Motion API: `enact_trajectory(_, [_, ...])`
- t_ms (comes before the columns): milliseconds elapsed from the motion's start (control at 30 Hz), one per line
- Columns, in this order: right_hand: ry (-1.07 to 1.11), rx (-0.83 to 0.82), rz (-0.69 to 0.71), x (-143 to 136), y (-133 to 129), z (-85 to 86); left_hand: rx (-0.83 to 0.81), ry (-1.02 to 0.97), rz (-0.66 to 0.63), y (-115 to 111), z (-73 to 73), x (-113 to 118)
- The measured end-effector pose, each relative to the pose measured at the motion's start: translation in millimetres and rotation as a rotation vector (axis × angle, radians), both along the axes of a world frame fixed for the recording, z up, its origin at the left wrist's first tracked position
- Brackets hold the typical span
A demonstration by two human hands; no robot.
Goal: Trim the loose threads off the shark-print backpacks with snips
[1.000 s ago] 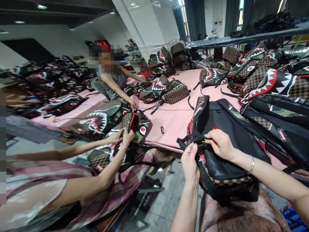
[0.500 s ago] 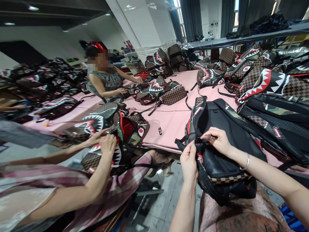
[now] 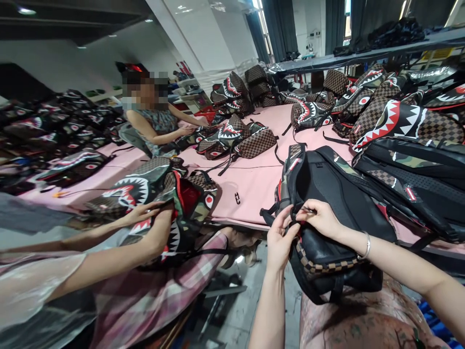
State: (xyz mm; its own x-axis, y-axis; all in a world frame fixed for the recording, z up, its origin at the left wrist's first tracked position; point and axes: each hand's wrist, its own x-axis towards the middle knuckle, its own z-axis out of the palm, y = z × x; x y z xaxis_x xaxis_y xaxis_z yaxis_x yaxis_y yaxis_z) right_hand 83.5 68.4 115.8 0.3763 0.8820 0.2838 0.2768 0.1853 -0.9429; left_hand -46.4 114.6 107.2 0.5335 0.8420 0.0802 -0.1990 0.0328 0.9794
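Note:
A black-backed backpack [image 3: 337, 189] with brown checkered and camouflage trim lies back side up, partly on the pink table edge and partly over my lap. At its lower left corner, my left hand [image 3: 279, 237] pinches a black webbing strap [image 3: 295, 211] between thumb and fingers. Close beside it, my right hand [image 3: 321, 218] is closed on a dark strap end, with the fingers hiding most of it. A padded shoulder strap [image 3: 296, 167] of the same backpack rises just beyond my hands.
On the pink table [image 3: 250, 179] lies a small black tag [image 3: 237, 198]. More shark-mouth backpacks [image 3: 392, 126] are piled to the right and farther back. At my left a co-worker's hands [image 3: 152, 218] work on an open backpack [image 3: 189, 194]; another person [image 3: 152, 121] sits beyond.
My left hand's fingers have shifted up and curled at the strap, nearer my right hand. The co-worker's hand on the left has moved lower over the open backpack. The view has shifted slightly.

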Motion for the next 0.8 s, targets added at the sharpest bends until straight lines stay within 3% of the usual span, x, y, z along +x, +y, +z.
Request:
enact_trajectory(167, [0.577, -0.093, 0.121, -0.7, -5.0, 14.4, 0.13, 0.098, 0.184, 2.5, -7.8, 7.7])
enact_trajectory(300, [0.774, -0.061, 0.299, 9.2, -23.0, 33.0, -0.069, 0.004, 0.188, 7.2, -10.5, 10.1])
enact_trajectory(400, [0.62, -0.042, 0.308, 21.1, -31.4, 32.3, -0.201, -0.079, 0.139, 9.8, -8.5, 9.2])
enact_trajectory(600, [-0.156, -0.175, -0.051, 25.3, -28.0, 15.7, -0.236, -0.109, 0.143, 9.1, -5.3, 10.8])
enact_trajectory(800, [-0.517, -0.135, -0.048, 21.3, -29.2, 16.4, -0.207, -0.117, 0.171, 7.6, -5.2, 10.8])
